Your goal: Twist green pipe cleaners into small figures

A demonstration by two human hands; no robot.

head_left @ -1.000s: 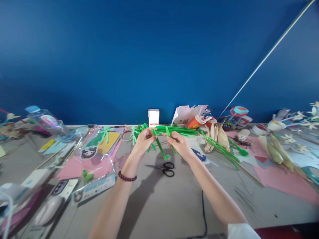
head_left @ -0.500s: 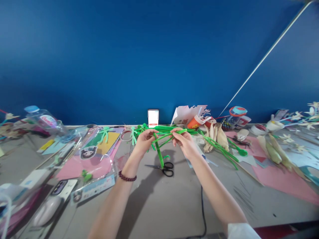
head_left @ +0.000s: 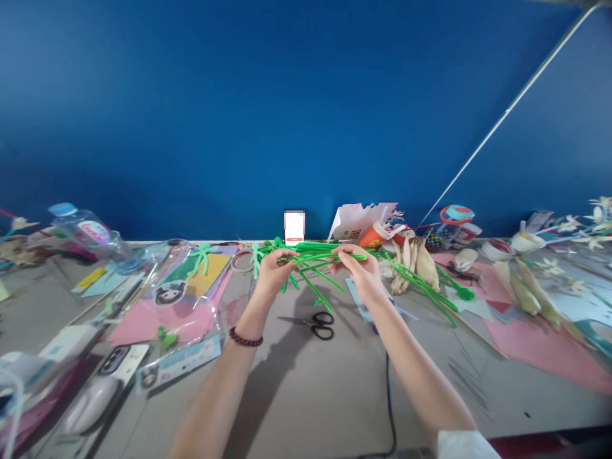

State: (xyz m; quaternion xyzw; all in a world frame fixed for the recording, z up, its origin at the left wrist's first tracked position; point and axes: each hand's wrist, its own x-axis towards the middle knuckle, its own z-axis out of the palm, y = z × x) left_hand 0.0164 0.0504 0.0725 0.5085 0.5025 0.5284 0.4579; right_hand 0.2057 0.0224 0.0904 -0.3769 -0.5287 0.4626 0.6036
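Observation:
Several fuzzy green stems (head_left: 315, 288) stretch between my hands above the grey table. My left hand (head_left: 278, 268), with a dark red bead bracelet on its wrist, pinches their left ends. On the other side my right hand (head_left: 354, 264) is closed on the right part of the stems, near a tip that sticks out past the thumb. Two stems angle down to the right from my left fingers. Black-handled scissors (head_left: 321, 325) lie on the table below. Behind the hands rests a pile of green stems (head_left: 315, 245), partly hidden by them.
A lit phone (head_left: 294, 226) stands against the blue wall. To the left are a plastic bottle (head_left: 88, 229), a clear bag with coloured sheets (head_left: 176, 312) and a white mouse (head_left: 90, 406). Orange cup (head_left: 375, 235), dried husks (head_left: 425, 268) and pink paper (head_left: 540, 347) lie right.
The held stems have swung from hanging steeply over the scissors to a flatter slant down to the right. My right hand has shifted slightly right.

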